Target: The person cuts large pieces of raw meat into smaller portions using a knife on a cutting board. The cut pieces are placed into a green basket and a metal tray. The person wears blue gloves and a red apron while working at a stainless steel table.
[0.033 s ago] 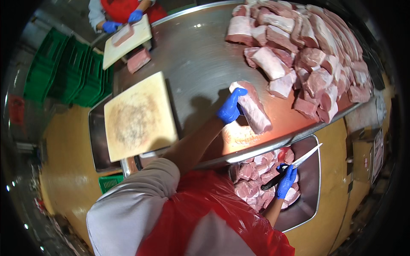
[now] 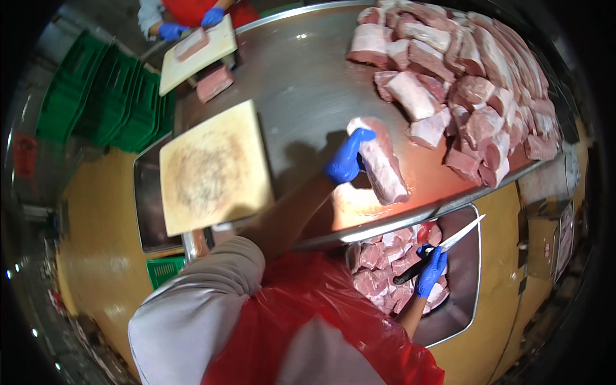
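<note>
My left hand (image 2: 347, 157), in a blue glove, is closed on the upper end of a long piece of pork (image 2: 382, 168) with a pale fat layer. The piece lies over the wet front part of the steel table (image 2: 298, 83). My right hand (image 2: 430, 274), also gloved in blue, grips a knife (image 2: 457, 237) by its black handle. Its blade points up and to the right. Beneath the knife, a metal bin (image 2: 463, 314) holds many cut chunks of pork (image 2: 374, 282). A small red thing (image 2: 423, 232) shows among them.
Large pork pieces (image 2: 478, 115) are heaped on the table's right. A stained cutting board (image 2: 247, 135) lies at the left, above another metal bin (image 2: 146, 205). Farther off, a co-worker's gloved hands (image 2: 192, 24) are at a second board (image 2: 173, 74) bearing meat. Green crates (image 2: 96, 96) stand far left.
The view has shifted slightly, so the boards and heaped meat sit a little differently in it. Both hands keep their holds on the pork and the knife.
</note>
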### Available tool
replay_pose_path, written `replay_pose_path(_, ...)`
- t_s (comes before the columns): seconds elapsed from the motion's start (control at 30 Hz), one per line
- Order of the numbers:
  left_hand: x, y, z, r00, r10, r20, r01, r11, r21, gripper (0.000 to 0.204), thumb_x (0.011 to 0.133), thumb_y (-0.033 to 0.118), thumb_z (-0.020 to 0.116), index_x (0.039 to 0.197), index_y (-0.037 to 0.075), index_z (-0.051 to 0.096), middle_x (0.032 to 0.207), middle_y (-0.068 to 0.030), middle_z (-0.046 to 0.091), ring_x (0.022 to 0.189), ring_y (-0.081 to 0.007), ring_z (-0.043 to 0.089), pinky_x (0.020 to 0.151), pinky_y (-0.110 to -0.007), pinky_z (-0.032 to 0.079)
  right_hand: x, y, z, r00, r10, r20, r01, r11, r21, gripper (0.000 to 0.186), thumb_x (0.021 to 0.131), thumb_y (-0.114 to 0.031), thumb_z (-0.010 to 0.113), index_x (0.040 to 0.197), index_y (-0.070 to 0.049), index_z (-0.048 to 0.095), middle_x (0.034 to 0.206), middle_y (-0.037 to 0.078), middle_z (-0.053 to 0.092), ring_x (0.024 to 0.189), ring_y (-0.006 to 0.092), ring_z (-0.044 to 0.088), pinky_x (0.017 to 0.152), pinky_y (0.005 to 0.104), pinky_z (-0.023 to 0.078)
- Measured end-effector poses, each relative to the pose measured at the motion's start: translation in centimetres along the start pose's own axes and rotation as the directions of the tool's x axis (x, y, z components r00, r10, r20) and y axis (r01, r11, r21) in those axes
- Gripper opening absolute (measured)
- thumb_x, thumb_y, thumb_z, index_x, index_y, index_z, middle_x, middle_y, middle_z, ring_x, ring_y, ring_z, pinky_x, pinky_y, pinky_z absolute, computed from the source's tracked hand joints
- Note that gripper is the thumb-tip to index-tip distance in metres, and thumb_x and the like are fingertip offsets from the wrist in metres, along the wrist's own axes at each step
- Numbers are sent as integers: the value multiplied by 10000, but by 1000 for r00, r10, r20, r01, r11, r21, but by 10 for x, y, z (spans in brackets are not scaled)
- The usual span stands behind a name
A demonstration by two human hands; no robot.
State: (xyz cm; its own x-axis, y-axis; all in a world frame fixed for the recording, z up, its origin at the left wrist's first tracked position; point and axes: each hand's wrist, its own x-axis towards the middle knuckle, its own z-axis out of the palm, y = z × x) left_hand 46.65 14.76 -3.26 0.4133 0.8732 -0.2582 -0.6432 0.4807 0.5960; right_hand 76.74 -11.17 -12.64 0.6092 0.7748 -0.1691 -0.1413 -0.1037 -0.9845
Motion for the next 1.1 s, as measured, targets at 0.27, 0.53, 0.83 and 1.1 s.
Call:
replay_pose_path(0.27,-241,268,-77,924,225,-309,105,628,771,743,733,593,762,1282,127,578,1141,-93,642,1016,-270,633,768,-408,544,-74,-43,106,948,-39,316,77,991,-108,275,1077,-254,494,1139,3,572,906,82,659,781,154,644,729,313,556)
replay_pose_path(0.53,-306,299,-224,827,255,-502,304,548,779,884,804,704,671,1305,-5,504,1074,-176,619,877,-243,642,673,-448,564,-156,-80,220,800,-161,578,289,948,-136,261,1086,-246,469,1057,-6,566,928,107,676,786,185,678,759,338,574)
replay_pose_path(0.83,-390,297,-288,777,603,-182,202,35,979,515,929,432,637,1195,-10,627,1057,-213,708,964,-333,693,855,-404,547,-249,-67,300,752,-13,659,168,971,-172,257,1086,-215,450,1064,6,579,933,118,683,775,187,672,760,339,577)
replay_pose_path(1.1,-359,294,-260,775,621,-118,109,53,993,828,870,522,675,1391,-94,487,1397,-283,551,1307,-378,539,1083,-396,432,-281,-118,378,561,-121,819,352,930,-104,276,1078,-215,479,1022,21,611,949,84,684,816,132,636,808,295,520)
